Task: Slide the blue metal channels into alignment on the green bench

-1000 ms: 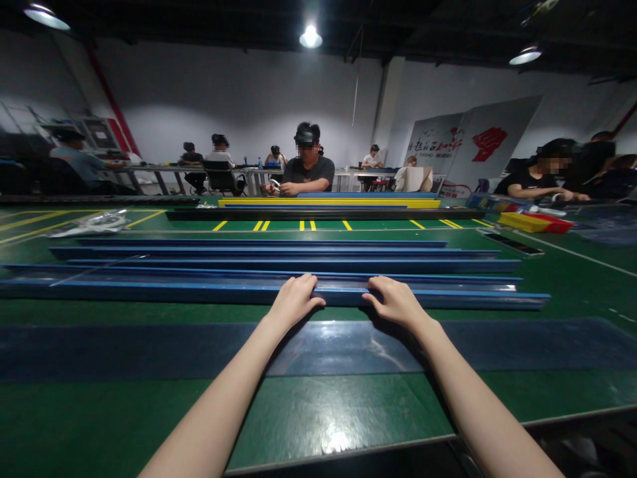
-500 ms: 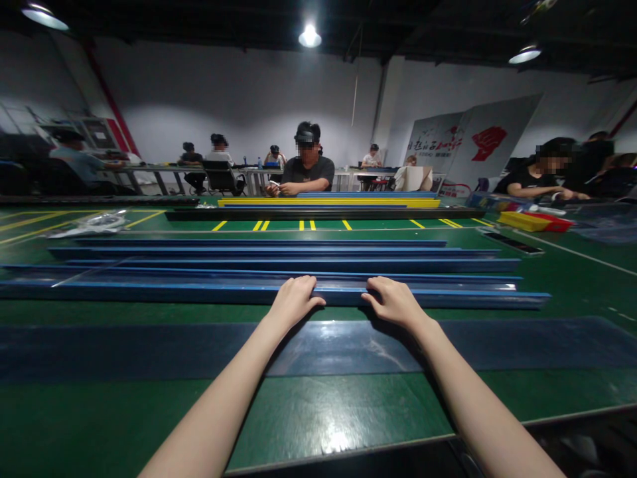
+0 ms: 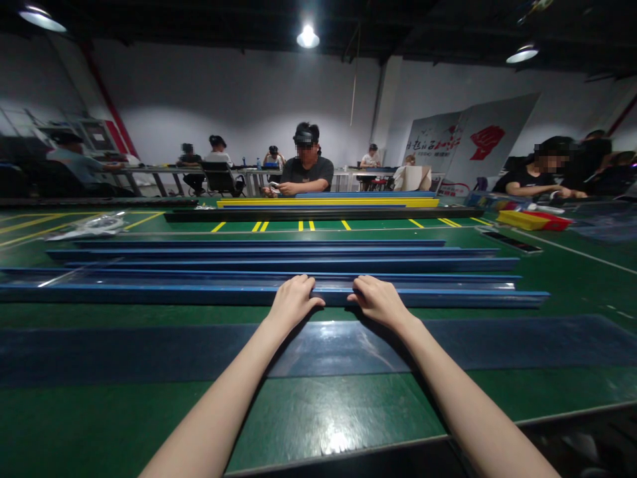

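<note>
A long blue channel strip (image 3: 448,298) lies across the green table in front of me, its raised edges running left to right. My left hand (image 3: 294,297) is closed over its near wall, fingers on top and thumb on the front side. A short way to the right, my right hand (image 3: 377,297) grips the same wall in a like manner, its thumb pointing left. Inside the channel a clear, shiny surface shows at the right end. Beneath my forearms a flat, see-through bluish strip (image 3: 328,348) lies on the table.
Behind the held channel lie several more blue channel strips (image 3: 348,263). Farther back are a black strip (image 3: 323,214) and a yellow strip (image 3: 338,202). A phone-like slab (image 3: 512,240) and red and yellow trays (image 3: 532,220) are at right. A person (image 3: 306,166) sits opposite.
My right hand has shifted left along the channel's near wall, closer to my left hand. The left hand and the channel look nearly still.
</note>
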Demonstrator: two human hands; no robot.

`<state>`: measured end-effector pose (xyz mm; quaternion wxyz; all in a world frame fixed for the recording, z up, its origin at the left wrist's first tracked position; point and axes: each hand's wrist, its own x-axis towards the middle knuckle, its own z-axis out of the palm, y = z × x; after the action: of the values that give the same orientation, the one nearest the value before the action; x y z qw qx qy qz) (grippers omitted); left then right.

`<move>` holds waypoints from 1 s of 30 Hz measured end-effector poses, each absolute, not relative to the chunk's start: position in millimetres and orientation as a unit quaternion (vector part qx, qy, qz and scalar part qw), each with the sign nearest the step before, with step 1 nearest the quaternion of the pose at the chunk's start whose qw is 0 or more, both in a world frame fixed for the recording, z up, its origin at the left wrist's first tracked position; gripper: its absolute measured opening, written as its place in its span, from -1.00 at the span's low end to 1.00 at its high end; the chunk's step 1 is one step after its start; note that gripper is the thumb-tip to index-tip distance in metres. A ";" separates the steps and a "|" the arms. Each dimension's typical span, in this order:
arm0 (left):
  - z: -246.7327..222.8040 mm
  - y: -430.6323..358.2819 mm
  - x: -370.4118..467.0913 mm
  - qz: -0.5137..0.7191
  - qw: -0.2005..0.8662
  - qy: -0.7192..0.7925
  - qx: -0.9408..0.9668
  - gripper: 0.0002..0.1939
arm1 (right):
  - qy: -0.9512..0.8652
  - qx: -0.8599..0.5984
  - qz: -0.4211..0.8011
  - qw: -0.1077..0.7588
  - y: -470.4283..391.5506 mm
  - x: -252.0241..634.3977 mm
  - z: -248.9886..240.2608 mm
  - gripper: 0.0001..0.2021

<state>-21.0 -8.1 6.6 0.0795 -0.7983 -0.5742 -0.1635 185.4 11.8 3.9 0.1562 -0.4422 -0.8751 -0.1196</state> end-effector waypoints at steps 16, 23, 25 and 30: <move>8.8 -8.6 -22.5 -0.150 0.119 -0.561 -0.805 -0.73 | -0.865 -0.471 -0.118 0.130 13.8 204.2 10.3 -0.84; 6.5 -6.7 -27.2 -0.147 0.118 -0.566 -0.803 -0.72 | -0.839 -0.517 -0.114 0.128 13.9 228.3 12.0 -0.83; 5.2 -6.0 -27.6 -0.144 0.114 -0.565 -0.804 -0.73 | -0.836 -0.521 -0.110 0.131 13.6 230.7 12.2 -0.83; 3.9 -5.5 -26.7 -0.140 0.116 -0.564 -0.806 -0.74 | -0.837 -0.516 -0.111 0.141 13.4 231.2 11.3 -0.83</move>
<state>-26.7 -5.5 3.9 0.1160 -0.8056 -0.5639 -0.1400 231.2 13.4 11.3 0.1406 -0.5164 -0.8374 -0.1107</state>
